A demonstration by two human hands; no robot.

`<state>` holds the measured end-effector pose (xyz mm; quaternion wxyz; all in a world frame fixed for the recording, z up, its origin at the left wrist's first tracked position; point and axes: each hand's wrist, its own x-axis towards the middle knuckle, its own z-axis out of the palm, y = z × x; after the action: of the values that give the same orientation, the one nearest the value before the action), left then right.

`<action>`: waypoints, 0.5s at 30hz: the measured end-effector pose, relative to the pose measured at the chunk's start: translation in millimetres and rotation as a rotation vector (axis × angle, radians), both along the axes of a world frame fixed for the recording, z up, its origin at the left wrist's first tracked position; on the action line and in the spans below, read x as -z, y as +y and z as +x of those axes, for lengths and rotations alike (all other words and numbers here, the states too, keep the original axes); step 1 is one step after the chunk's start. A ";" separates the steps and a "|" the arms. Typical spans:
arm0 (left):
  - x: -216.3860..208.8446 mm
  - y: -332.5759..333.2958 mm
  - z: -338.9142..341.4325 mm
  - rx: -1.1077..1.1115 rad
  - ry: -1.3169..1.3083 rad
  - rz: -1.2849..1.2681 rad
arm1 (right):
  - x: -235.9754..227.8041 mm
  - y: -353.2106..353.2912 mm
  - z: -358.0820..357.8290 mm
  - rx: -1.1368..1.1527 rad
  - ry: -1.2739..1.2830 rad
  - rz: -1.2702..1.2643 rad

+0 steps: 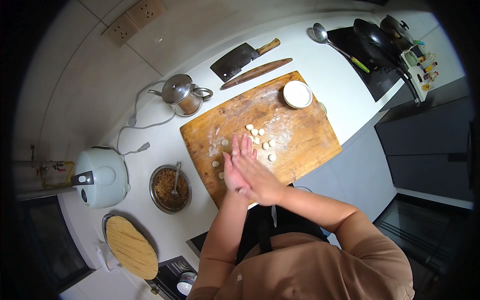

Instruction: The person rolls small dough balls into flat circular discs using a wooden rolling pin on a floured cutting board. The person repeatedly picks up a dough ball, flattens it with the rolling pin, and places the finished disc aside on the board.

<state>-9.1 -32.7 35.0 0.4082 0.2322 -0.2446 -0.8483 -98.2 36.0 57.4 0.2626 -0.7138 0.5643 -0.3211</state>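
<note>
My left hand (233, 175) and my right hand (259, 179) are pressed palm to palm above the near part of a wooden cutting board (310, 131). The fingers of both are stretched out, the right hand lying across the left. Whatever may be between the palms is hidden. Several small pale dough pieces (272, 157) lie floured on the board, some in a cluster just beyond my fingertips and a few to the left of my hands. A white bowl (298, 94) holding white powder that looks like flour stands at the board's far right corner.
Beyond the board lie a wooden rolling pin (256, 73) and a cleaver (235, 61). To the left stand a metal kettle (182, 95), a metal bowl of brown filling (170, 190) with a spoon, a rice cooker (102, 177) and a round woven lid (132, 247). A wok (372, 37) sits far right.
</note>
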 end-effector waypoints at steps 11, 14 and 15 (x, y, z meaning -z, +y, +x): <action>13.8 11.5 -10.1 -0.099 -0.065 0.398 | 2.6 -56.2 -67.0 0.297 0.064 0.004; 17.7 2.3 -8.3 -0.106 -0.342 0.198 | 17.8 -61.8 -104.8 0.366 0.060 -0.009; 19.5 -0.7 -9.6 -0.111 -0.423 0.122 | 20.1 -70.8 -119.3 0.389 0.110 -0.082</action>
<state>-18.7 -33.4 15.5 0.3790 0.4424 -0.2599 -0.7701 -217.6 -34.9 37.3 0.1353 -0.6177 0.6916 -0.3492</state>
